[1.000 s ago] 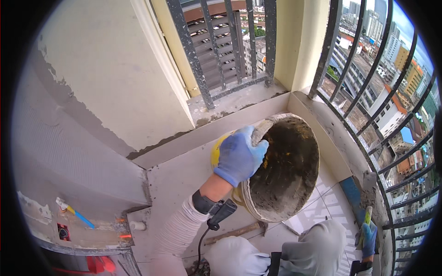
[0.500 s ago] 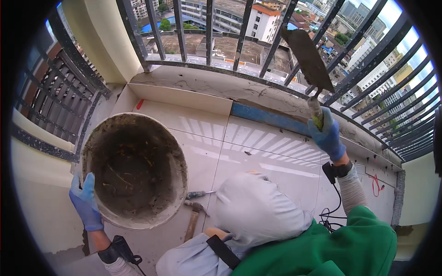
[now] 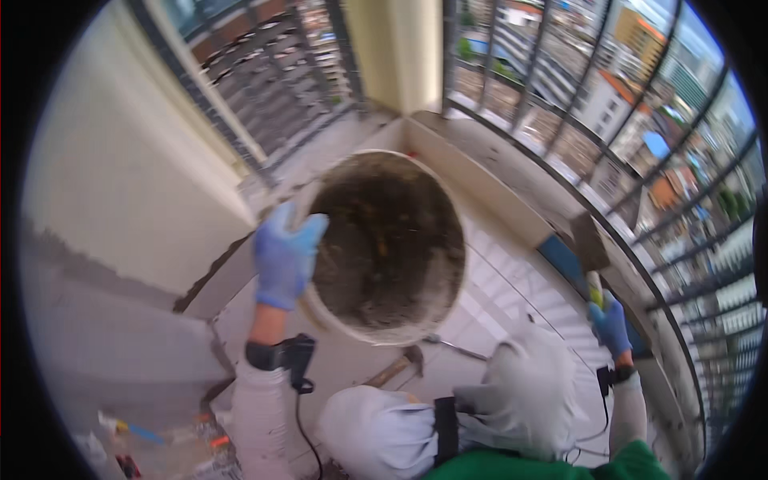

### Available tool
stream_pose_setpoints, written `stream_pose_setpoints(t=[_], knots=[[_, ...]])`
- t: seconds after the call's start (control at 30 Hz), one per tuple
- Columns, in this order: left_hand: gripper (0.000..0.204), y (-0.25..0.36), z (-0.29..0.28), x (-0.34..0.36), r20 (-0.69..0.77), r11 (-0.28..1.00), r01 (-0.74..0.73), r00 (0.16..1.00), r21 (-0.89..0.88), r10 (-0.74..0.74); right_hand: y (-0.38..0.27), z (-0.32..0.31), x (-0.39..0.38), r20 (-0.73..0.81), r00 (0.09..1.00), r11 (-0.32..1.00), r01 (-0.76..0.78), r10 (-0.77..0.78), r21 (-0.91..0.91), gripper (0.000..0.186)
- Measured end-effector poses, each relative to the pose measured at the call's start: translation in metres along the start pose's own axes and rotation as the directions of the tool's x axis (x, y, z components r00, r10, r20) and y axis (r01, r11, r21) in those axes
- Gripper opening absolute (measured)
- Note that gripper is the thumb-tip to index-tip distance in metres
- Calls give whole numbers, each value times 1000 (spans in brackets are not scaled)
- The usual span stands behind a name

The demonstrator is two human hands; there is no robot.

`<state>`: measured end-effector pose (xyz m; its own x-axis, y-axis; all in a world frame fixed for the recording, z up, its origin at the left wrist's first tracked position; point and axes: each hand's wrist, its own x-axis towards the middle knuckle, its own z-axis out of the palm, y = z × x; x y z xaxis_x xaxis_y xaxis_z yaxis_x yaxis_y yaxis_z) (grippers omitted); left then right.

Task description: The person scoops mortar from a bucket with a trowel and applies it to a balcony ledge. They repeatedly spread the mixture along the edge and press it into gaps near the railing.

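Note:
A large round bucket (image 3: pixel 388 336) with grey mortar stuck inside stands on the tiles in front of me. My left hand (image 3: pixel 286 260), in a blue glove, is at the bucket's left rim, its fingers apart; motion blurs it, and I cannot tell whether it touches the rim. At the right, my gloved right hand (image 3: pixel 612 326) is closed round the yellow-green handle of a trowel (image 3: pixel 590 242). The trowel's grey blade points up and away, in front of the low wall below the railing. A hammer (image 3: pixel 390 371) lies on the floor just nearer than the bucket.
A thin-shafted tool (image 3: pixel 456 347) lies beside the hammer. Metal railings (image 3: pixel 552 148) curve along the far and right sides, with buildings far below. A blue strip (image 3: pixel 562 260) lies along the wall base. Loose clutter (image 3: pixel 192 444) sits at the lower left.
My view has swung left, so the bucket now appears nearer the middle. The trowel, raised before the railing earlier, is now lower. My left hand looks larger and closer.

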<state>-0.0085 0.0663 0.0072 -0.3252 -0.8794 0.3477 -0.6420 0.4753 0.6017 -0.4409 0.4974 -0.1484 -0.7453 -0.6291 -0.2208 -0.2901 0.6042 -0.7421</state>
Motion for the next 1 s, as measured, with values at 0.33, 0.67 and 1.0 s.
stream_pose_setpoints(t=[0.33, 0.67, 1.0], knots=[[51, 16, 11, -16, 146, 988, -77, 985, -130, 96, -73, 65, 52, 44, 981, 867, -190, 191, 462, 41], [54, 14, 29, 12, 267, 971, 6, 962, -238, 60, 0, 25, 19, -84, 929, 823, -275, 362, 497, 36], [32, -8, 23, 32, 279, 930, 12, 955, -369, 98, 39, -31, -88, -166, 886, 871, -363, 433, 332, 29]])
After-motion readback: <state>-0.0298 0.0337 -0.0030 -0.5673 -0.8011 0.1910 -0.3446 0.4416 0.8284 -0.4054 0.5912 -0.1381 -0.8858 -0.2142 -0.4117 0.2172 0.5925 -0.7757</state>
